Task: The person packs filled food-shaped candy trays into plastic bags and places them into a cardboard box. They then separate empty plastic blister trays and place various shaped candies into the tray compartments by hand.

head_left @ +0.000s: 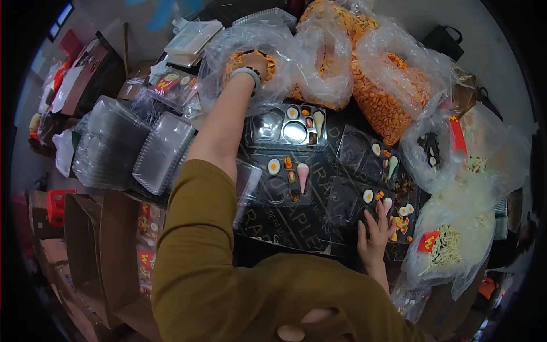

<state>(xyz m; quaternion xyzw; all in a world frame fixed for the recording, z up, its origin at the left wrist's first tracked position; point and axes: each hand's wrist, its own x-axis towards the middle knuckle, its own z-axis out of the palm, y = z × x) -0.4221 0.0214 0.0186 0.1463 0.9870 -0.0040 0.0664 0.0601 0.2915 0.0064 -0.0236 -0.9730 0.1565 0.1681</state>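
Observation:
My left hand (pixel 257 64), with bands at the wrist, reaches into a clear plastic bag (pixel 219 85) of small orange pieces; its fingers are hidden among them. My right hand (pixel 375 231) rests with fingers spread at the lower right clear tray (pixel 345 199), its fingertips beside a pink toy ice cream cone (pixel 388 203). That tray also holds a toy fried egg (pixel 368 195) and an orange piece (pixel 379 195). Three more clear trays lie close by, with similar toy foods: an upper one (pixel 268 126), a middle one (pixel 276 196) and a right one (pixel 353 151).
Large bags of orange pieces (pixel 376 108) stand at the back. On the right are a bag of pale fry-like sticks (pixel 445 248) and a red fry carton (pixel 457 137). Stacked clear plastic trays (pixel 108 145) stand left. Cardboard boxes (pixel 117 256) sit at lower left. Loose toy pieces (pixel 403 222) lie near my right hand.

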